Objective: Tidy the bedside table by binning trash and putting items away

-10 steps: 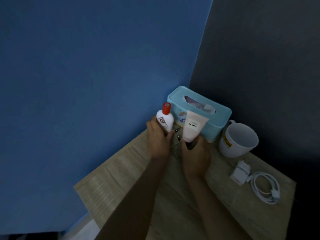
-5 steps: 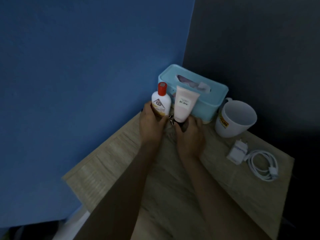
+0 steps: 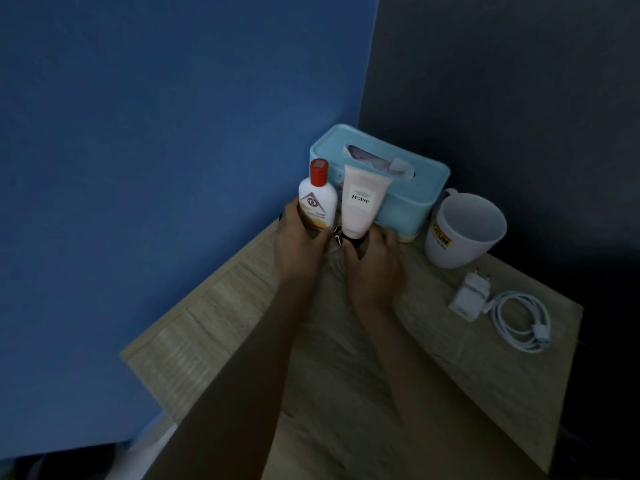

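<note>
Both forearms are stretching forward side by side over the bench (image 3: 207,341). The left grip (image 3: 299,247) is curling round the base of the white bottle (image 3: 317,206), holding it upright. The right grip (image 3: 375,265) is pinching the pink tube (image 3: 362,206) by its dark cap end, just right of the bottle. Beyond both grips a blue tissue box (image 3: 415,192) is sitting, with a white mug (image 3: 464,230) off to the right.

Your left hand (image 3: 298,244) hides the base of the white bottle (image 3: 318,202); your right hand (image 3: 375,265) hides the pink tube (image 3: 362,202) cap end. Dark specks (image 3: 337,234) between your hands: can't tell. Tissue box (image 3: 415,188) front partly covered. Mug (image 3: 464,233) label only partly readable. Forearms cut off at the bottom.
</note>
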{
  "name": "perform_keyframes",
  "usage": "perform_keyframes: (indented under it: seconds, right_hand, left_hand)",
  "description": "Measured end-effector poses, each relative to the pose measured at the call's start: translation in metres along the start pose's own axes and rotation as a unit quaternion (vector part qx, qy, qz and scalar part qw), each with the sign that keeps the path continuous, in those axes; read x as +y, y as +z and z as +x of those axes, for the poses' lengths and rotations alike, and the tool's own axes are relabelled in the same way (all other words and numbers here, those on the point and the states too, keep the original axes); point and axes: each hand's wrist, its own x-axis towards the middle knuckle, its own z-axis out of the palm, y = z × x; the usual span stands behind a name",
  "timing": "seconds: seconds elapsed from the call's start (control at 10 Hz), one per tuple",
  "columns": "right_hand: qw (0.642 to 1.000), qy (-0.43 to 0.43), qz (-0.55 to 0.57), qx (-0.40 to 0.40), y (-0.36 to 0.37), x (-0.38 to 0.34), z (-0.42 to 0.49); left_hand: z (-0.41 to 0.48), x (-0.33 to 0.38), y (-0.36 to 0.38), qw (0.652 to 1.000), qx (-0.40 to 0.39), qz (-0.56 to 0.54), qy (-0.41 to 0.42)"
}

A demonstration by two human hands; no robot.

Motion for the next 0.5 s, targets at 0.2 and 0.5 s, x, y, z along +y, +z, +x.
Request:
perform_keyframes:
  seconds: [0.2, 0.5]
  right_hand:
    - [1.000, 0.000, -0.006, -0.005, -0.002, 0.000, -0.001]
    - [0.993, 0.073, 0.075, -0.054, -0.019, -0.005, -0.015]
  left_hand:
    - [0.001, -0.001, 0.001, 1.000, -0.005, 0.002, -0.001]
    - [-0.018, 0.005, -0.022, 0.988, -0.113, -0.077, -0.074]
